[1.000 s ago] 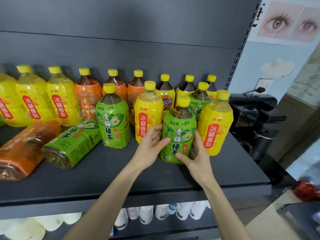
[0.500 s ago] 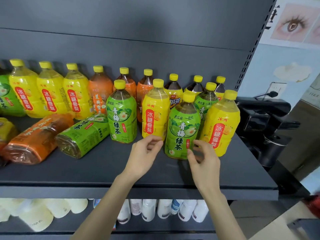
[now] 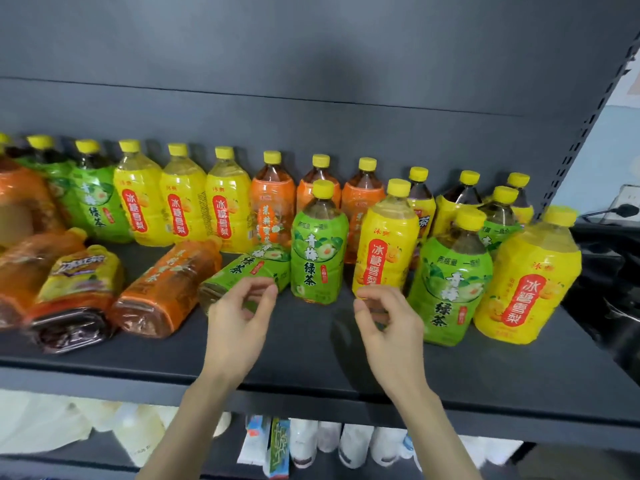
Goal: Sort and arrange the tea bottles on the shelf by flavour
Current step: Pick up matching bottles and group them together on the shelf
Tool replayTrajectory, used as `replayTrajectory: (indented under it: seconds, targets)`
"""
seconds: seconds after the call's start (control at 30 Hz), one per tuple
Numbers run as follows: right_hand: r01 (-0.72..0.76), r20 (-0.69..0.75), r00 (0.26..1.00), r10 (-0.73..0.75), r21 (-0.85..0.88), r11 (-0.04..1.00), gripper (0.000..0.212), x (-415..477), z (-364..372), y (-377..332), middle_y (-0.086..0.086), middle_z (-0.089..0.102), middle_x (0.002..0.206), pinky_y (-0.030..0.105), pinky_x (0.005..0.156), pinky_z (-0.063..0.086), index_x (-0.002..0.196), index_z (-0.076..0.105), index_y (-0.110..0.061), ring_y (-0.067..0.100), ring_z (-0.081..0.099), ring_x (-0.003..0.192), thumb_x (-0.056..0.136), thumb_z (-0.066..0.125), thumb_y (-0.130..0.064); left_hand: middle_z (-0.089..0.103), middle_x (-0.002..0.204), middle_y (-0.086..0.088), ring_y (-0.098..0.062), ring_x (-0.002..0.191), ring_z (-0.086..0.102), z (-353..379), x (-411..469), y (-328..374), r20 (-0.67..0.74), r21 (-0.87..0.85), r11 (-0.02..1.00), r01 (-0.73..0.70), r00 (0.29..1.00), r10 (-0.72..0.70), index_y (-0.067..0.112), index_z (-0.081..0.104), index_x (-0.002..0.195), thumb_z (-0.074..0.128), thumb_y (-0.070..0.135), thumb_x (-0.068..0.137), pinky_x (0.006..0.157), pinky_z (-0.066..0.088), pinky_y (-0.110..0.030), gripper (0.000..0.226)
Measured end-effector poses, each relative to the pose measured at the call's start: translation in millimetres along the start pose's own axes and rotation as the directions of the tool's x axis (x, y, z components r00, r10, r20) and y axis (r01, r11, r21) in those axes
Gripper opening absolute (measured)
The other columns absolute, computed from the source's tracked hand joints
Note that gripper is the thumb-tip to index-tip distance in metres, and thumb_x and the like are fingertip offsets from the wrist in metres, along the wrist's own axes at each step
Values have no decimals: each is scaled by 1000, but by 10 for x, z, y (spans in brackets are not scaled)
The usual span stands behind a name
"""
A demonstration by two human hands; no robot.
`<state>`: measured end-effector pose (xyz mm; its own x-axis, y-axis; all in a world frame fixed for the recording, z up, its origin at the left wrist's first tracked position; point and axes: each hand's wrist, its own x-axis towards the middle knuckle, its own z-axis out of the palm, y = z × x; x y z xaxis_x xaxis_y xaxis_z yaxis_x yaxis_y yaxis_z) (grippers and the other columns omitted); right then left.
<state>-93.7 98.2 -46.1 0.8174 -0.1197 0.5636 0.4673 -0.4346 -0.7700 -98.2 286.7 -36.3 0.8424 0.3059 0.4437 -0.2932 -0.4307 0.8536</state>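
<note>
Tea bottles with yellow caps crowd a dark shelf (image 3: 311,362). Green, yellow and orange ones stand in the back row. In front stand a green bottle (image 3: 318,251), a yellow bottle (image 3: 386,247), a second green bottle (image 3: 450,282) and a big yellow bottle (image 3: 526,282). A green bottle (image 3: 242,271), an orange bottle (image 3: 166,289) and a yellow-purple bottle (image 3: 76,296) lie on their sides at the left. My left hand (image 3: 239,323) hovers with loosely curled fingers before the lying green bottle. My right hand (image 3: 388,323) hovers empty beside the second green bottle.
The shelf's perforated upright (image 3: 588,126) bounds the right side, with a black machine (image 3: 609,271) beyond it. White bottles (image 3: 311,441) stand on the lower shelf. Bare shelf surface runs along the front edge below my hands.
Both hands let go of the front green bottle and drew back and to the left. The view swung left, bringing more lying bottles into sight.
</note>
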Motion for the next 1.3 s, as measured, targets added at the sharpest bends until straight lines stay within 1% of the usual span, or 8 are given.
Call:
replayTrajectory:
  seconds: [0.2,0.4,0.57,0.67,0.77,0.9,1.03,1.3]
  targets:
    - [-102,12,995,101,14,995,14,19,772,-225,-2,64,92,1,69,41,93,68,-12,-9,58,84,87,63,-1,65,100,4,-15,96,59,-566,393,-453,39,189,980,-56,998,50,17,65,102,61,24,90,85,46,-30,15]
    - [-229,-14,973,228,-28,973,11,20,1387,-311,4,67,98,2,66,42,98,67,-13,-9,60,82,87,68,-12,61,115,-3,-17,106,57,-771,941,-608,272,245,962,-119,961,49,9,60,118,60,25,91,92,45,-29,31]
    - [-393,31,918,395,-63,918,42,90,1644,-342,-2,63,112,24,84,50,118,59,-14,13,61,99,84,70,-35,61,103,-5,-20,97,59,-698,1343,-618,566,338,931,-138,820,-84,3,56,118,53,31,95,83,45,-29,37]
    - [-495,86,865,495,-26,869,65,169,1711,-308,-3,62,119,36,94,51,127,53,-15,14,60,107,77,72,-51,63,95,-5,-14,83,55,-625,1504,-669,663,356,923,-149,736,-137,2,57,114,47,33,98,74,41,-25,36]
    - [-612,205,780,592,52,789,98,224,1694,-253,-2,59,128,39,97,51,133,49,-17,13,61,112,57,73,-74,66,104,-8,-20,92,61,-608,1638,-719,717,343,931,-127,675,-172,3,60,114,43,34,99,82,47,-31,38]
    - [-607,314,784,536,204,768,54,194,1645,-219,5,62,126,19,84,53,131,51,-7,10,63,109,84,70,-27,67,111,-8,-22,99,62,-607,1705,-822,750,310,945,-101,637,-178,3,62,115,46,35,98,91,49,-37,40]
    - [-530,304,836,456,234,815,64,143,1584,-267,1,65,122,16,81,52,131,51,-12,4,63,107,73,73,-25,69,102,-5,-18,92,65,-564,1671,-831,756,243,968,-60,637,-150,4,62,109,45,38,97,87,52,-35,39]
    - [-354,283,913,294,194,915,83,201,1492,-312,-21,50,132,12,87,48,142,34,-27,-16,50,115,76,74,2,59,99,16,-6,97,59,-679,1548,-817,552,-179,984,9,829,93,21,53,120,63,25,87,86,48,-19,34]
